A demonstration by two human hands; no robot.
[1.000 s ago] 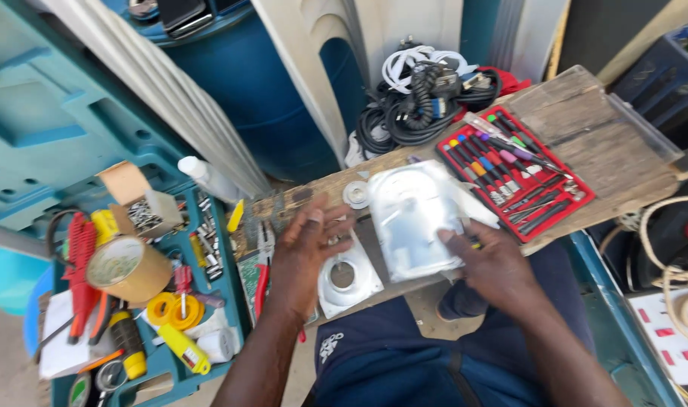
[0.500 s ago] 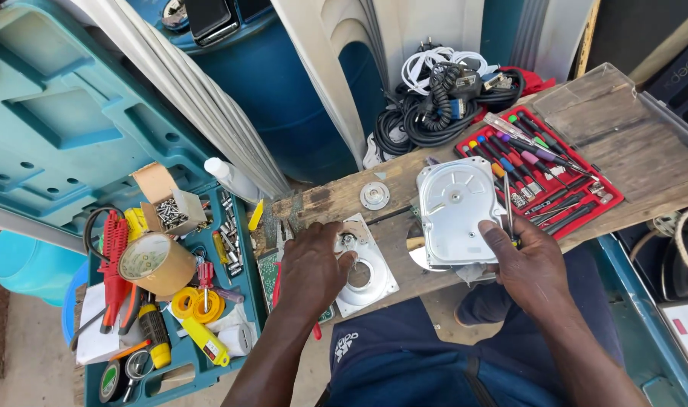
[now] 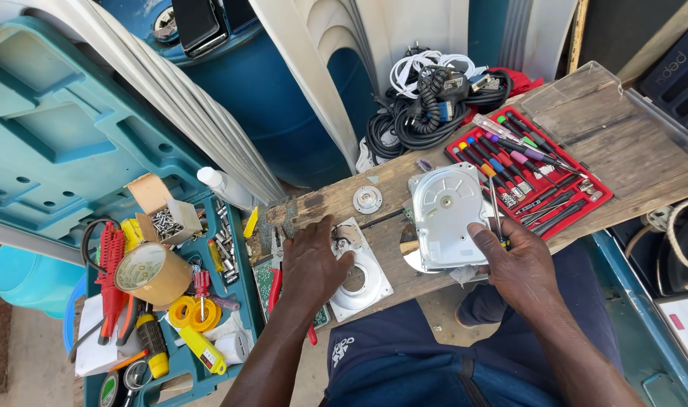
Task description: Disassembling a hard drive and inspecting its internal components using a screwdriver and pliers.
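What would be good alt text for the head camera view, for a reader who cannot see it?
Seen from above, a person's left hand rests on a white metal plate on a wooden plank, while the right hand holds a silver drive casing and a thin screwdriver. A red screwdriver set lies beyond.

Silver-grey metal drive casing (image 3: 446, 218), dull sheen, under the right hand (image 3: 519, 265). White-silver cover plate (image 3: 359, 279) with round cut-out, by the left hand (image 3: 311, 264). Small silver disc (image 3: 367, 200) on the desk (image 3: 623, 151), weathered grey-brown wood. Red tray (image 3: 585, 203) holding screwdrivers (image 3: 502, 154) with red, blue, green, pink and purple handles. Black and white cables (image 3: 427, 98) coiled together. Teal toolbox (image 3: 50, 143). Tan roll of tape (image 3: 149, 273); yellow tape (image 3: 189, 310); red-handled pliers (image 3: 110, 279). Deep blue barrel (image 3: 269, 113). Navy trousers (image 3: 404, 369).
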